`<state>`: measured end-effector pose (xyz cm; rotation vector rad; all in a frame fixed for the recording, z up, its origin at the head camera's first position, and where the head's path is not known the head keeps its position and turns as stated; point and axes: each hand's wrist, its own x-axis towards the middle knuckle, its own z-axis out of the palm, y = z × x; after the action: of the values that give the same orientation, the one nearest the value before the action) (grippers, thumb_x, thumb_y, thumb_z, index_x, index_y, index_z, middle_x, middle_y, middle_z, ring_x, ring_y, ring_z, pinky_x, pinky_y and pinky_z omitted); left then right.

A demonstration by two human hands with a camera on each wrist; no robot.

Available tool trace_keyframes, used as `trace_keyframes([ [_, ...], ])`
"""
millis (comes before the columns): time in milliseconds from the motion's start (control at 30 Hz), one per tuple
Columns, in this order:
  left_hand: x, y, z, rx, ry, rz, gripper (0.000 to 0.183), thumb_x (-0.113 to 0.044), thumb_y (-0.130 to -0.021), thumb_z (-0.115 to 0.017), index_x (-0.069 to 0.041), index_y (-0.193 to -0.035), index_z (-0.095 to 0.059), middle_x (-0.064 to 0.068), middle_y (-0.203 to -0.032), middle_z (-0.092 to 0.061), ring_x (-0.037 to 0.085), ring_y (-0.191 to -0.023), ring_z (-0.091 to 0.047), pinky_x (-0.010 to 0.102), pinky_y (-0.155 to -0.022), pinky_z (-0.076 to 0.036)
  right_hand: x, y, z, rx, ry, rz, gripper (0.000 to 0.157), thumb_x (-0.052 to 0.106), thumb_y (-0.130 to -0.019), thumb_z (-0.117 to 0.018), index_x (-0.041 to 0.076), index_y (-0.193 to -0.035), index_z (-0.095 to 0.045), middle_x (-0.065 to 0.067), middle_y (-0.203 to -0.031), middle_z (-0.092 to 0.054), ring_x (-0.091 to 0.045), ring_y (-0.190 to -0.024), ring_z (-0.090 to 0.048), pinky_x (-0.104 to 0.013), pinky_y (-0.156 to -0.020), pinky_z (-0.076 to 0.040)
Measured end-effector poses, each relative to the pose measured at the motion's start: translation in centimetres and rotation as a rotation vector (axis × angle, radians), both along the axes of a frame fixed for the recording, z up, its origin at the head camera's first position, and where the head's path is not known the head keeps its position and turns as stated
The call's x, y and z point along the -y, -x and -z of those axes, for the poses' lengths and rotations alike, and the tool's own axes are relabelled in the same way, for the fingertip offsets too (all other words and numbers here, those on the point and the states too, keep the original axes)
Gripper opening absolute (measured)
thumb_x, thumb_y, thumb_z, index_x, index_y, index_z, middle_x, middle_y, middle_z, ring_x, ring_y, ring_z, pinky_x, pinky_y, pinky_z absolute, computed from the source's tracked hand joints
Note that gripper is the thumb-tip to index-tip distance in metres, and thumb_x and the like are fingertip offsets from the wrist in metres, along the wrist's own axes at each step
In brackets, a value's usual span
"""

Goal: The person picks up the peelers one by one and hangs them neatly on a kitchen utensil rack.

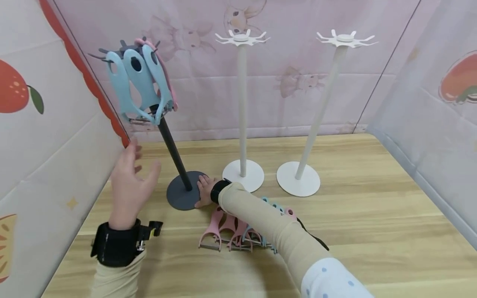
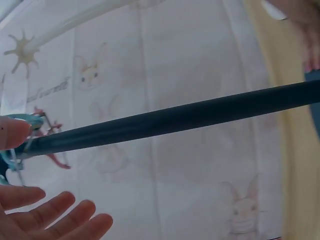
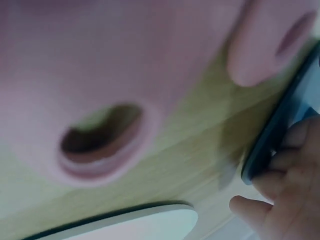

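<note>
A dark grey stand (image 1: 172, 151) leans to the left in the head view, with light blue peelers (image 1: 139, 80) and a pink peeler (image 1: 172, 93) hanging from its hooked top. My left hand (image 1: 130, 184) is held to the left of its pole, fingers spread and holding nothing; the left wrist view shows the dark pole (image 2: 175, 120) beyond the fingertips. On the right edge of the round dark base (image 1: 179, 196) rests my right hand (image 1: 205, 191), fingers on top. Below that hand several pink peelers (image 1: 214, 225) lie on the table, partly hidden by the right forearm.
Two white stands with bare hooks, one in the middle (image 1: 242, 103) and one at the right (image 1: 322, 111), rise from round white bases. Printed cloth walls (image 1: 298, 107) enclose the wooden table (image 1: 372, 207). Blue peelers (image 1: 275, 205) show beyond the right forearm.
</note>
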<state>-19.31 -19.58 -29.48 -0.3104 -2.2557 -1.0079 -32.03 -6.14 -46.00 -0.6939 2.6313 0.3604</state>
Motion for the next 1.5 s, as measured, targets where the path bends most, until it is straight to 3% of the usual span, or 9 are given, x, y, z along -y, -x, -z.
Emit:
trace_keyframes([
  [167,-0.5,0.4,2.5,0.179,0.019,0.119,0.058,-0.011,-0.086,-0.06,0.004,-0.136,-0.036,0.026,-0.121,-0.048,0.04,-0.107,-0.049,0.053,-0.082,-0.044,-1.1,0.6,-1.2,0.064,0.015,-0.005,0.078,0.064,-0.086,-0.039,0.02,-0.147,-0.017,0.001,-0.152,-0.008,-0.012,-0.138,-0.007,-0.038,-0.107,-0.022],
  [333,-1.3,1.3,3.7,0.238,0.082,0.202,0.053,-0.011,-0.087,-0.059,0.006,-0.134,-0.039,0.025,-0.117,-0.051,0.039,-0.103,-0.052,0.052,-0.079,-0.047,-2.8,-0.5,-4.8,0.109,0.105,-0.041,0.071,0.056,-0.09,-0.04,0.017,-0.146,-0.02,-0.003,-0.152,-0.011,-0.015,-0.138,-0.01,-0.034,-0.108,-0.019],
  [500,-1.9,2.3,4.6,0.267,0.17,0.293,0.043,-0.003,-0.086,-0.056,0.007,-0.127,-0.047,0.025,-0.113,-0.054,0.036,-0.102,-0.053,0.048,-0.08,-0.047,-5.6,-2.4,-8.2,0.037,0.221,-0.128,0.066,0.048,-0.093,-0.041,0.013,-0.145,-0.022,-0.007,-0.152,-0.012,-0.018,-0.138,-0.009,-0.029,-0.108,-0.016],
  [667,-2.4,3.4,6.0,0.316,0.222,0.385,0.038,-0.001,-0.087,-0.055,0.01,-0.123,-0.049,0.027,-0.113,-0.055,0.036,-0.104,-0.053,0.045,-0.085,-0.046,-8.6,-4.4,-9.6,-0.063,0.268,-0.199,0.065,0.046,-0.094,-0.04,0.009,-0.145,-0.022,-0.012,-0.151,-0.014,-0.022,-0.138,-0.009,-0.034,-0.108,-0.018],
  [967,-4.7,5.2,7.9,0.326,0.292,0.509,0.041,-0.006,-0.087,-0.058,0.011,-0.123,-0.049,0.027,-0.117,-0.054,0.037,-0.105,-0.054,0.044,-0.085,-0.046,-14.8,-7.6,-10.5,-0.147,0.482,-0.248,0.065,0.043,-0.094,-0.043,0.0,-0.141,-0.029,-0.021,-0.145,-0.025,-0.033,-0.135,-0.019,-0.036,-0.108,-0.018],
  [1133,-6.1,6.4,9.2,0.379,0.426,0.538,0.043,-0.009,-0.09,-0.051,0.01,-0.128,-0.044,0.027,-0.126,-0.048,0.038,-0.115,-0.047,0.047,-0.092,-0.04,-18.1,-9.3,-10.3,-0.088,0.548,-0.147,0.065,0.038,-0.093,-0.049,0.0,-0.142,-0.027,-0.021,-0.145,-0.024,-0.033,-0.134,-0.02,-0.041,-0.105,-0.024],
  [1333,-7.2,7.6,10.0,0.421,0.495,0.587,0.045,-0.005,-0.092,-0.044,0.013,-0.132,-0.036,0.03,-0.133,-0.038,0.04,-0.125,-0.035,0.047,-0.102,-0.029,-21.8,-12.1,-9.5,-0.104,0.544,-0.087,0.065,0.038,-0.093,-0.049,-0.002,-0.141,-0.029,-0.022,-0.144,-0.027,-0.036,-0.132,-0.025,-0.044,-0.103,-0.027],
  [1433,-7.5,8.2,10.4,0.433,0.604,0.621,0.046,-0.005,-0.094,-0.04,0.015,-0.135,-0.029,0.033,-0.138,-0.029,0.041,-0.129,-0.026,0.047,-0.104,-0.023,-23.6,-13.6,-8.6,-0.14,0.547,-0.066,0.064,0.036,-0.092,-0.053,-0.005,-0.137,-0.034,-0.026,-0.139,-0.034,-0.037,-0.127,-0.033,-0.045,-0.101,-0.031],
  [1500,-7.6,8.6,10.6,0.441,0.694,0.642,0.048,-0.006,-0.096,-0.038,0.015,-0.136,-0.024,0.034,-0.14,-0.022,0.042,-0.131,-0.021,0.047,-0.106,-0.02,-24.5,-14.6,-8.0,-0.169,0.547,-0.044,0.061,0.033,-0.091,-0.055,-0.006,-0.134,-0.039,-0.025,-0.133,-0.042,-0.035,-0.118,-0.045,-0.044,-0.093,-0.04],
])
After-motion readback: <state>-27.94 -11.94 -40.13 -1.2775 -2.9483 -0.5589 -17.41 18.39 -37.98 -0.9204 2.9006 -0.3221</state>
